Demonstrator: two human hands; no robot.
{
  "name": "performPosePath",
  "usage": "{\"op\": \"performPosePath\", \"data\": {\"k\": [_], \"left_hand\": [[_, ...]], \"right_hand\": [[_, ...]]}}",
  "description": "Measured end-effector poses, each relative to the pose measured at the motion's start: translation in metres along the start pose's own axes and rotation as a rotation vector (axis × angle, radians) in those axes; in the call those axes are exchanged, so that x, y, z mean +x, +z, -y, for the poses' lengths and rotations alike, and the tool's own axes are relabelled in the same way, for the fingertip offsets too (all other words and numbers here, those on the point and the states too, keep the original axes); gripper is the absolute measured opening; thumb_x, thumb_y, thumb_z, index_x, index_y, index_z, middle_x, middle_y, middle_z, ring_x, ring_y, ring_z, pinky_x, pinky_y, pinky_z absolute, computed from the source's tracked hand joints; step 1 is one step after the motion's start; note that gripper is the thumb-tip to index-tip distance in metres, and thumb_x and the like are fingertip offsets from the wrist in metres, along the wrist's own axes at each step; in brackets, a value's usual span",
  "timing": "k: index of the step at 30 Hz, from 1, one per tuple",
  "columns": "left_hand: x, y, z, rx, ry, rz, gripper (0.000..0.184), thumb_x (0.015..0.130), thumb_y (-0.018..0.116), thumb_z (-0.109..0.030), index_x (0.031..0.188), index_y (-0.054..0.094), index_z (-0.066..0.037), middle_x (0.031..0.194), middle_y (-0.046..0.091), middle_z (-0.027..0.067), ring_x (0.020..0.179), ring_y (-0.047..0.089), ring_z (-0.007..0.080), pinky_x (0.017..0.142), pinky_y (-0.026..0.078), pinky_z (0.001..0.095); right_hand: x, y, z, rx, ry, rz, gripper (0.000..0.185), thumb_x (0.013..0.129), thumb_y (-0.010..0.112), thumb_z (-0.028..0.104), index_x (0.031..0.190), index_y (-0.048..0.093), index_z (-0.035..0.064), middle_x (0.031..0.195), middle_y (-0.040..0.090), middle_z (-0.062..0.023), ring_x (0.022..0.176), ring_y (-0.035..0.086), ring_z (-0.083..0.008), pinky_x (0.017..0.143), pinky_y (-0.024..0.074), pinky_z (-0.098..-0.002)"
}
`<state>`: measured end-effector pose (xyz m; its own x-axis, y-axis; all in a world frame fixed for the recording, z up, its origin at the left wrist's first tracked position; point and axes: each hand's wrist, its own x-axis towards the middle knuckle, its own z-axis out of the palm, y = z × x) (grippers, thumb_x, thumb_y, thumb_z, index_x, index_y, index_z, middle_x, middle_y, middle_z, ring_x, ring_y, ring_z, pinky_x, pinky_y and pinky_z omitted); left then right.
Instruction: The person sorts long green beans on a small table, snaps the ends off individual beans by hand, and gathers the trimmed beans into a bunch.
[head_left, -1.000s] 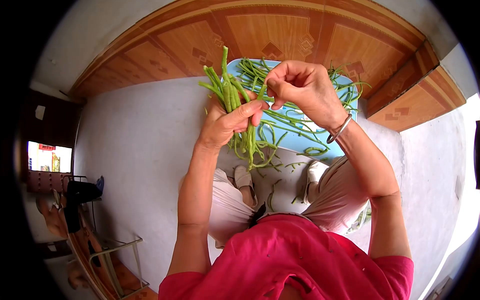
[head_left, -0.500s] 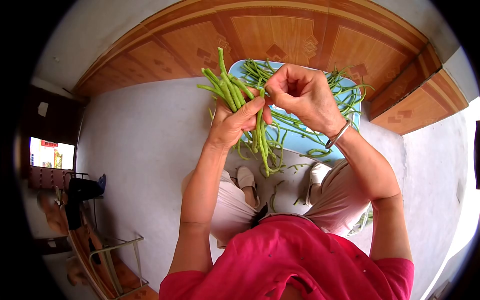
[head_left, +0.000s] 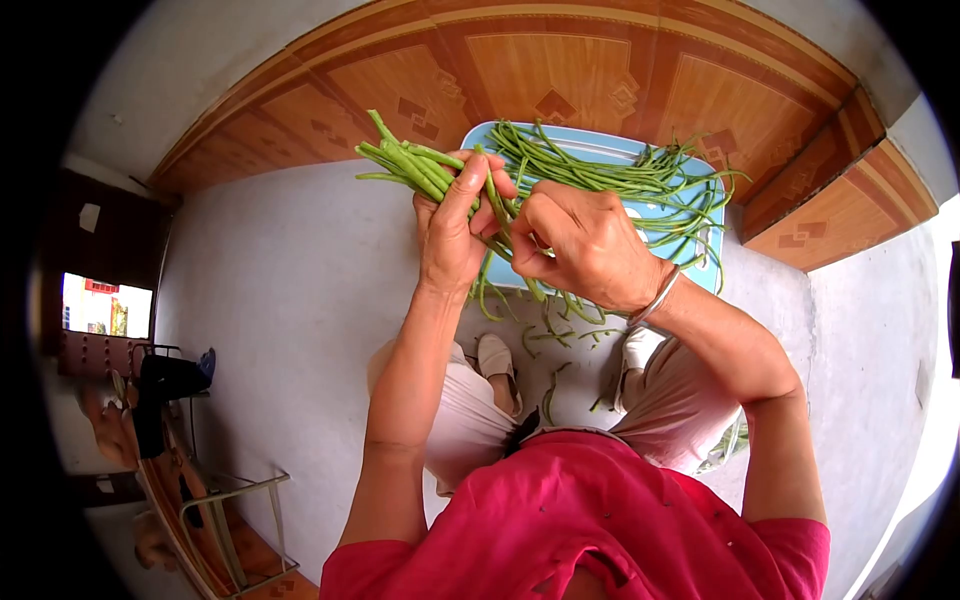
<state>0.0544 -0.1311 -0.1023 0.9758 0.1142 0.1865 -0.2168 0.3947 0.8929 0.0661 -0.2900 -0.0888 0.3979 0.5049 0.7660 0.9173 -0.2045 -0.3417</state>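
Tabletop, light blue, rounded-cornered [head_left: 590, 143], bears loose green beans [head_left: 590, 178] at far centre-right. Left hand [head_left: 455, 235] grips a long green bean sheaf [head_left: 410, 168]; right hand [head_left: 590, 245], closed, apparently pinches one slender green bean [head_left: 491, 190]. Step: likely working along that bean; next move needs a steady left grip. No legible writing.

Blue table [head_left: 605, 148], rounded corners, pale rim: long green beans [head_left: 575, 172] piled along the far side, running roughly lengthwise, looser ones fanning right with a few ends past the right edge. Near side is partly hidden, can't tell what's on it. Grey floor [head_left: 290, 270] has scraps [head_left: 551, 390] scattered below the table's near edge and between two light shoes [head_left: 494, 356] planted on it.
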Motion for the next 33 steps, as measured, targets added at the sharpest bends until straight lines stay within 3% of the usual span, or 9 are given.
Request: {"op": "performPosePath", "data": {"k": [3, 6, 8, 11, 14, 17, 20, 23, 33], "left_hand": [[0.006, -0.014, -0.007, -0.093, -0.013, 0.021, 0.02, 0.095, 0.052, -0.023, 0.097, 0.058, -0.004, 0.077, 0.062, 0.011, 0.046, 0.035, 0.0041, 0.044, 0.028, 0.0199], [0.006, -0.021, -0.009, -0.106, -0.003, 0.025, 0.021, 0.096, 0.051, -0.024, 0.099, 0.056, -0.005, 0.077, 0.062, 0.0111, 0.046, 0.035, 0.004, 0.044, 0.028, 0.0198], [0.008, -0.027, -0.011, -0.081, -0.013, -0.008, 0.021, 0.097, 0.05, -0.025, 0.101, 0.055, -0.005, 0.074, 0.06, 0.0083, 0.046, 0.035, 0.0039, 0.044, 0.028, 0.0197], [0.01, -0.029, -0.014, -0.065, -0.043, -0.078, 0.022, 0.096, 0.052, -0.027, 0.1, 0.056, -0.005, 0.07, 0.056, 0.0039, 0.046, 0.033, 0.0034, 0.044, 0.027, 0.0194], [0.009, -0.032, -0.011, -0.019, -0.082, 0.011, 0.024, 0.095, 0.054, -0.027, 0.1, 0.057, -0.004, 0.071, 0.055, 0.003, 0.046, 0.032, 0.0028, 0.043, 0.026, 0.0186], [0.003, -0.021, -0.014, 0.056, -0.193, 0.122, 0.024, 0.092, 0.059, -0.026, 0.094, 0.062, -0.002, 0.066, 0.055, 0.0015, 0.044, 0.032, 0.0019, 0.04, 0.024, 0.0182], [0.001, -0.014, -0.007, 0.115, -0.257, 0.231, 0.022, 0.091, 0.061, -0.022, 0.088, 0.065, -0.001, 0.062, 0.055, 0.0015, 0.042, 0.033, 0.0016, 0.038, 0.023, 0.0187], [-0.002, -0.007, -0.003, 0.124, -0.368, 0.337, 0.018, 0.09, 0.062, -0.017, 0.088, 0.065, 0.0, 0.06, 0.055, 0.0025, 0.041, 0.033, 0.0017, 0.038, 0.023, 0.0192], [-0.005, -0.002, -0.002, 0.233, -0.464, 0.442, 0.022, 0.09, 0.062, -0.017, 0.088, 0.064, 0.004, 0.059, 0.054, 0.0027, 0.042, 0.033, 0.0021, 0.039, 0.024, 0.0201]], "right_hand": [[-0.007, -0.003, 0.003, 0.467, 0.139, 0.364, 0.011, 0.065, 0.06, 0.002, 0.068, 0.049, 0.0017, 0.058, 0.052, -0.0098, 0.05, 0.053, -0.0274, 0.049, 0.0426, -0.0374], [-0.012, -0.011, 0.004, 0.765, 0.171, 0.702, 0.012, 0.064, 0.061, 0.001, 0.063, 0.049, 0.0019, 0.056, 0.051, -0.0086, 0.049, 0.051, -0.0233, 0.048, 0.0403, -0.0339], [-0.015, -0.014, 0.01, 1.046, 0.279, 0.91, 0.014, 0.065, 0.061, 0.001, 0.06, 0.048, 0.0026, 0.054, 0.051, -0.0027, 0.05, 0.048, -0.0125, 0.048, 0.0385, -0.0293], [-0.01, -0.026, 0.022, 1.265, 0.258, 1.075, 0.016, 0.069, 0.066, -0.001, 0.064, 0.051, 0.0036, 0.057, 0.049, -0.0005, 0.051, 0.047, -0.0111, 0.045, 0.0352, -0.0263], [-0.007, -0.025, 0.009, 1.001, 0.056, 0.948, 0.017, 0.076, 0.071, 0.009, 0.071, 0.057, 0.0013, 0.061, 0.054, -0.0037, 0.051, 0.049, -0.0124, 0.048, 0.039, -0.0263], [0.008, -0.044, -0.004, 0.671, 0.181, 0.593, 0.025, 0.073, 0.077, 0.02, 0.091, 0.068, 0.0054, 0.079, 0.063, -0.0042, 0.049, 0.047, -0.0142, 0.047, 0.0397, -0.0279], [0.015, -0.052, -0.012, 0.347, 0.287, 0.169, 0.022, 0.076, 0.075, 0.018, 0.092, 0.067, 0.0051, 0.08, 0.063, -0.0052, 0.05, 0.048, -0.0133, 0.048, 0.0412, -0.0274], [0.017, -0.041, -0.018, 0.243, 0.293, -0.049, 0.018, 0.079, 0.072, 0.008, 0.095, 0.068, 0.0039, 0.085, 0.065, -0.0053, 0.052, 0.048, -0.0073, 0.048, 0.0403, -0.0238], [0.01, -0.04, -0.026, 0.206, 0.185, 0.065, 0.012, 0.075, 0.066, -0.002, 0.086, 0.062, 0.0026, 0.079, 0.063, -0.0059, 0.063, 0.061, -0.0142, 0.055, 0.0489, -0.0274]]}}
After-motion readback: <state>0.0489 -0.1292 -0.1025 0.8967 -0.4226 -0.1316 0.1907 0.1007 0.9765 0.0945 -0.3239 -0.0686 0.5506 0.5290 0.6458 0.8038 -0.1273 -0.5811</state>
